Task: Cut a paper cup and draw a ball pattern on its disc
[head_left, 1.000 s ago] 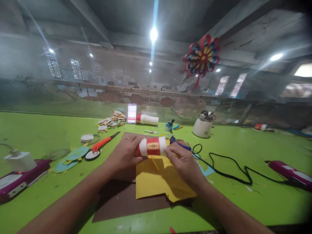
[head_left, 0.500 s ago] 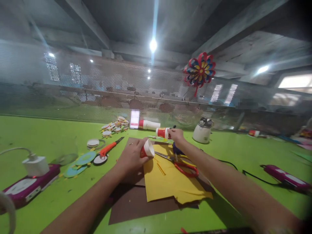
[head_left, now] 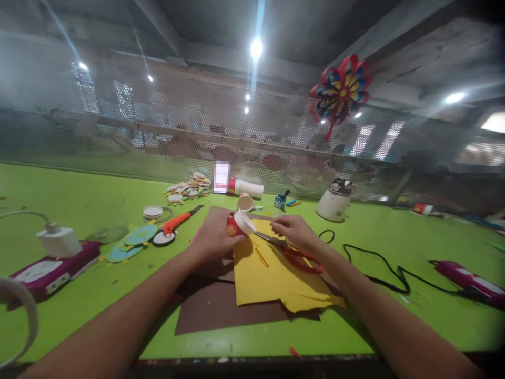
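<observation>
My left hand point(head_left: 215, 237) is closed around a red and white paper cup point(head_left: 240, 223), tilted with its rim to the right. To the right, my right hand point(head_left: 294, 231) hovers over the yellow paper point(head_left: 272, 284) with its fingers curled together; nothing shows in them. Just below it lie scissors with red handles point(head_left: 302, 260), blades pointing left toward the cup. Behind my left hand a second paper cup point(head_left: 245, 202) rests with its open end facing me. Brown card point(head_left: 213, 310) lies under the yellow paper, and narrow yellow strips point(head_left: 261, 257) lie on top.
At left are an orange-handled utility knife point(head_left: 177, 222), a roll of tape point(head_left: 163, 239), light-blue discs point(head_left: 125, 250) and a purple power strip point(head_left: 51, 273). Toward the back are a phone point(head_left: 221, 176), stacked cups point(head_left: 249, 188), an ink bottle point(head_left: 280, 200) and a white kettle point(head_left: 335, 202).
My right hand has let go of a red paper cup at the back and drawn back toward me, over the scissors. My left hand still holds its cup. The view has tilted down.
</observation>
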The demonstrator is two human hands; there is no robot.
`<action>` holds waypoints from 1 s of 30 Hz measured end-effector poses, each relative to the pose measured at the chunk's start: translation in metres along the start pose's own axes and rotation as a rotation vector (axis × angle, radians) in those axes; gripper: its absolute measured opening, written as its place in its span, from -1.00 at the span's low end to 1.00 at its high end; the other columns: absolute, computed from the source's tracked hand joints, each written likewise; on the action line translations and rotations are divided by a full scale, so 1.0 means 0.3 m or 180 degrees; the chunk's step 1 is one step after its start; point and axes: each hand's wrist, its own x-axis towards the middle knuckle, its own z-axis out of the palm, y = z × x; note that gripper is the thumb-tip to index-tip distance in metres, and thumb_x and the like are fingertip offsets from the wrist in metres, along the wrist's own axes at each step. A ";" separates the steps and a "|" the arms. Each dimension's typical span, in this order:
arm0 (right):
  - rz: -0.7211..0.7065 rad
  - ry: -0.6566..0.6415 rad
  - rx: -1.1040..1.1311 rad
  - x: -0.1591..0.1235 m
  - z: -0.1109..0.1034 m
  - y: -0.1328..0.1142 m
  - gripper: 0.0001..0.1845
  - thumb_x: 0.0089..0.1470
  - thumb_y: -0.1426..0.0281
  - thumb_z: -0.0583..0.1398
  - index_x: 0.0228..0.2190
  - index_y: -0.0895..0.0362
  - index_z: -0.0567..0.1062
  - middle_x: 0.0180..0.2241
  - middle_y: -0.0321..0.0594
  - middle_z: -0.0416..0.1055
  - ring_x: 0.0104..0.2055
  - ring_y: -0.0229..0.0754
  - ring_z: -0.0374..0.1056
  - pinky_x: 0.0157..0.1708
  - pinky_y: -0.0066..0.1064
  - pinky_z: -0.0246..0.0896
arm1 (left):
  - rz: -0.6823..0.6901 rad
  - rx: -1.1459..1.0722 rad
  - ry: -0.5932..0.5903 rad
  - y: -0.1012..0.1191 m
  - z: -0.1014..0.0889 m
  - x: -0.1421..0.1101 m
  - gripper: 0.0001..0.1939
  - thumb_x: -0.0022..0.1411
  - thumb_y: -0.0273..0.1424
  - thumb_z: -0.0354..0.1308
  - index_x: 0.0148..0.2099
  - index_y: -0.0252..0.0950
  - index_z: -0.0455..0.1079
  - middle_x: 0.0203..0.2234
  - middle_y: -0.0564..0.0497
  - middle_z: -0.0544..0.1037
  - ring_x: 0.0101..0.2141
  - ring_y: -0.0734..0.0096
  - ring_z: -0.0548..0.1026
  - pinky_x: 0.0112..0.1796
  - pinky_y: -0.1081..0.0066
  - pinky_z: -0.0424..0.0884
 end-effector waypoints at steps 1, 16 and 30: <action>-0.0072 -0.0104 -0.0181 -0.022 -0.030 0.004 -0.78 0.22 0.33 0.17 -0.23 0.15 0.59 -0.29 -0.18 0.55 -0.28 -0.16 0.44 -0.25 -0.36 0.32 | -0.0131 -0.0355 -0.0036 0.001 -0.001 0.002 -0.55 0.15 -0.25 0.21 0.06 -0.28 0.29 -0.11 -0.17 0.50 -0.09 0.03 0.48 -0.12 0.11 0.43; -0.0121 -0.1357 -0.1678 -0.049 -0.127 0.080 -0.17 -0.23 0.47 0.25 0.18 0.14 0.38 -0.10 0.03 0.48 -0.09 0.11 0.40 -0.17 -0.26 0.26 | -0.1271 -0.3836 0.0242 -0.026 -0.062 0.044 -0.50 0.03 -0.19 0.39 -0.06 -0.38 0.41 -0.27 -0.17 0.60 -0.27 0.19 0.56 -0.21 0.27 0.50; -0.0133 -0.1032 -0.1532 -0.040 -0.088 0.125 -0.48 -0.08 0.30 0.28 -0.01 0.01 0.51 -0.06 -0.02 0.48 -0.01 0.14 0.37 -0.08 -0.18 0.25 | -0.1417 -0.3913 0.0726 -0.057 -0.062 0.054 -0.62 0.01 -0.28 0.40 -0.16 -0.32 0.42 -0.36 -0.11 0.58 -0.32 0.23 0.56 -0.26 0.27 0.49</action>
